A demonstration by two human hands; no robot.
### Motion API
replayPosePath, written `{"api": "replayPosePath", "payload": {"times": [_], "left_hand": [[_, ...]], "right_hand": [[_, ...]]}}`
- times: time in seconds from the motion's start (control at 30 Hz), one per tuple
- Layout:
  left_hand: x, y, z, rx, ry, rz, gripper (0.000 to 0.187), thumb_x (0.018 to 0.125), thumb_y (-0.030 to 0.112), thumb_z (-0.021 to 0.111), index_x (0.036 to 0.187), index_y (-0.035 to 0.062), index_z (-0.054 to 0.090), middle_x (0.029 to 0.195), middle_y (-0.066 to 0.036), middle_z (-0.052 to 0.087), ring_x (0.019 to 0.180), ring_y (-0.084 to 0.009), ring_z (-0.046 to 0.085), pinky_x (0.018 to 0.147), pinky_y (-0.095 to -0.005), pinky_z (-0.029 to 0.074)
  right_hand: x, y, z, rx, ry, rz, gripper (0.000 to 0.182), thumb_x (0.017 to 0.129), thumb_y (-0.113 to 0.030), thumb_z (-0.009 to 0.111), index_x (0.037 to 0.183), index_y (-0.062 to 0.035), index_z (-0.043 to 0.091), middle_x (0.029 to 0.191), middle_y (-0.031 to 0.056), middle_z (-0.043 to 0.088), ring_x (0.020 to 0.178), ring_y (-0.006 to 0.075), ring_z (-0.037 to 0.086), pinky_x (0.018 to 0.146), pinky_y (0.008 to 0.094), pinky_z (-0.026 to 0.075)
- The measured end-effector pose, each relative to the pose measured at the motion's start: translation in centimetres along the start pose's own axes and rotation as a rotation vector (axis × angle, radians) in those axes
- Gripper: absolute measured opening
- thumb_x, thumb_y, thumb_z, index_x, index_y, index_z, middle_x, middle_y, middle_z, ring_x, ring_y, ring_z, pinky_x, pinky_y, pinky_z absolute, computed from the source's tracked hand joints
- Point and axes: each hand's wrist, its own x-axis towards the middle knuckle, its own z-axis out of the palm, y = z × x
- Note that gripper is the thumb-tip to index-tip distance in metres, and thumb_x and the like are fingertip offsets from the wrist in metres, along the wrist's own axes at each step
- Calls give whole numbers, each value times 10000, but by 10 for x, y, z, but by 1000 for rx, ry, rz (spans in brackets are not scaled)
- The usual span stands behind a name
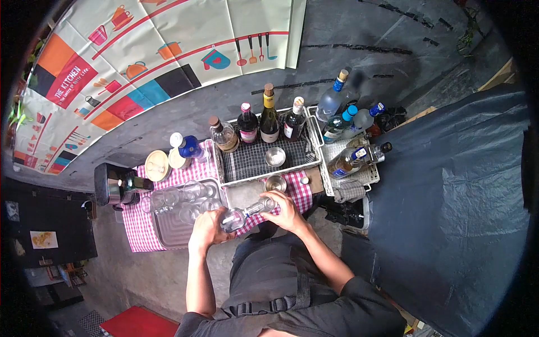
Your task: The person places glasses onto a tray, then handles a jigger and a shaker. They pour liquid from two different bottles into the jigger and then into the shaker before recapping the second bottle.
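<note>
In front of my torso, my left hand (208, 229) is closed round a clear drinking glass (232, 221). My right hand (287, 213) grips a small clear glass bottle (258, 206), tilted so its narrower part points at the glass. Bottle and glass overlap in this view; I cannot tell whether they touch. Just beyond both hands lies a pale grey tray (245, 194) on the pink checked cloth (297, 188). A metal bowl (275, 183) stands beyond my right fingers.
Several upturned clear glasses (193, 191) crowd a ribbed drying tray (165, 230) at left. Behind, a white wire basket (220, 163) carries wine bottles (269, 121) and another metal bowl (275, 156). More bottles (339, 126) fill a second basket (373, 175) at right.
</note>
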Motion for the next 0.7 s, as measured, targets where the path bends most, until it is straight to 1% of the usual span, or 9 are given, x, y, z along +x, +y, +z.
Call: {"api": "replayPosePath", "payload": {"times": [0.07,0.13,0.47,0.57,0.63,0.67,0.7], "left_hand": [[0,1,0,-3,6,6,592,552,250,846,1069,15,677,873,-248,712,871,-402,711,804,-465,558],[-1,5,-5,22,-37,-24,588,552,246,846,1064,13,676,868,-246,712,873,-399,711,804,-465,558],[-1,1,-1,10,-33,-19,566,562,248,849,1050,19,674,854,-236,713,866,-402,710,788,-473,561],[1,-1,1,4,-42,-22,567,577,256,847,1059,14,671,869,-234,716,865,-405,712,789,-476,562],[5,-11,12,-75,-71,-21,698,558,299,894,1158,19,672,916,-235,723,927,-390,711,842,-449,565],[5,-13,18,-76,-70,-20,698,558,299,894,1158,19,672,916,-235,723,927,-390,711,842,-449,565],[4,-14,24,-169,-10,19,686,568,295,887,1156,17,670,951,-228,726,948,-375,715,848,-440,565]], "right_hand": [[0,1,0,0,6,-10,522,743,-68,813,1228,-14,627,1216,162,649,1144,307,639,1002,388,505],[0,0,-1,23,-10,8,521,745,-69,813,1228,-17,625,1212,161,649,1144,310,639,998,390,504],[-1,1,0,5,-17,13,531,754,-91,820,1241,-19,621,1217,158,650,1147,317,638,1005,391,503],[-1,5,0,26,-14,34,562,737,-84,836,1248,-11,615,1229,163,651,1135,316,649,1002,391,507],[-3,15,4,145,18,28,558,749,-65,847,1249,3,610,1209,143,667,1105,246,667,958,368,535],[-4,13,5,143,18,28,558,749,-65,847,1249,3,610,1209,143,667,1105,246,667,958,368,535],[-5,12,6,272,28,66,549,763,-58,846,1254,6,608,1196,124,673,1094,205,664,931,347,546]]}}
